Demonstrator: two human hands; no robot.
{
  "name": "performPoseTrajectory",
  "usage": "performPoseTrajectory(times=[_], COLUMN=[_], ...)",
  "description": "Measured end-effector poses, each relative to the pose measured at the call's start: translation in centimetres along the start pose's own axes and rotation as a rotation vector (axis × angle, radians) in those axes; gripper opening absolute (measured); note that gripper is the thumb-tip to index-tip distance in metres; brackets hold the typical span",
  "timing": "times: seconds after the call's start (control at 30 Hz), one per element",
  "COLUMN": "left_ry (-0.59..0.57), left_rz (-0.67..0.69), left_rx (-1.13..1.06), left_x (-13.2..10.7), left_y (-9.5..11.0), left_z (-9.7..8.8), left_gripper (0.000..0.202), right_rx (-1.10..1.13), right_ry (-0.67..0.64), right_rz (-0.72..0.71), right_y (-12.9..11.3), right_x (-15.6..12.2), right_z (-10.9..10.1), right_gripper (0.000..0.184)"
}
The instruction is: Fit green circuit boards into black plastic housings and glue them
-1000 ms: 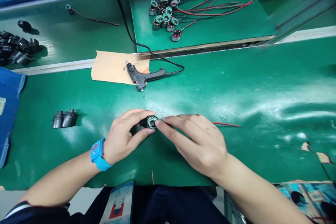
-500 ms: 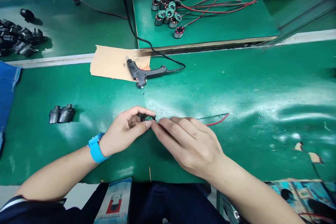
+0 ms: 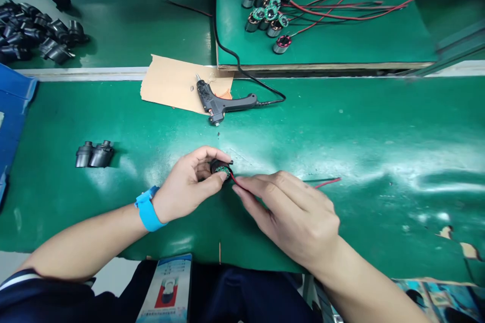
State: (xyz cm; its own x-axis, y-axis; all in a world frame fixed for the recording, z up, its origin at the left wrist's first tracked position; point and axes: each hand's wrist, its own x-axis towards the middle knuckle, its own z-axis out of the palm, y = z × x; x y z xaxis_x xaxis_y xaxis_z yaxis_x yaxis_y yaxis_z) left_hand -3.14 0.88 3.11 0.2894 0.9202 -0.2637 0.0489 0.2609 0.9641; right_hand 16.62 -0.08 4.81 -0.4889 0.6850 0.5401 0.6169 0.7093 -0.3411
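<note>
My left hand (image 3: pixel 195 181), with a blue band on its wrist, is closed around a small black motor housing (image 3: pixel 216 165). A green circuit board (image 3: pixel 223 170) shows in the housing's open end, by my left thumb. From there a red and black wire pair (image 3: pixel 235 179) runs into my right hand (image 3: pixel 290 207), pinched between thumb and fingers. The wires' loose ends (image 3: pixel 329 182) come out beyond my right hand, over the green bench. My fingers hide much of the housing.
A glue gun (image 3: pixel 227 103) lies on a cardboard sheet (image 3: pixel 166 83) behind my hands. Two black housings (image 3: pixel 94 154) stand at left. More black housings (image 3: pixel 30 33) are heaped at the back left, and several wired motors (image 3: pixel 271 7) on the raised shelf. A blue bin (image 3: pixel 17 91) borders the left.
My right hand has drawn back slightly from the housing and now pinches the wires, which show between my hands. More of the circuit board is visible. The view has shifted a little.
</note>
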Motion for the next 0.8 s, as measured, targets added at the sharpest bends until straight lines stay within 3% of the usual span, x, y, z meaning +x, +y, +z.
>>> performPoseTrajectory(times=[0.33,0.47,0.67,0.8], left_ry=[-0.012,-0.035,-0.219,-0.277], left_rz=[-0.051,-0.086,-0.145,-0.171], left_rx=[-0.113,-0.203,-0.231,-0.253], left_x=[-0.6,-0.5,0.5,0.8], left_y=[0.0,-0.1,-0.1,-0.4], left_z=[0.2,0.2,-0.7,-1.1], left_gripper=[0.039,0.044,0.028,0.037], right_rx=[-0.029,-0.124,-0.171,-0.118], right_ry=[0.021,0.049,0.035,-0.025], right_rz=[0.000,-0.081,-0.099,-0.085], right_y=[0.0,0.2,0.6,0.7], right_x=[0.2,0.2,-0.5,-0.7], right_z=[0.2,0.4,0.7,0.3], right_gripper=[0.020,0.023,0.022,0.022])
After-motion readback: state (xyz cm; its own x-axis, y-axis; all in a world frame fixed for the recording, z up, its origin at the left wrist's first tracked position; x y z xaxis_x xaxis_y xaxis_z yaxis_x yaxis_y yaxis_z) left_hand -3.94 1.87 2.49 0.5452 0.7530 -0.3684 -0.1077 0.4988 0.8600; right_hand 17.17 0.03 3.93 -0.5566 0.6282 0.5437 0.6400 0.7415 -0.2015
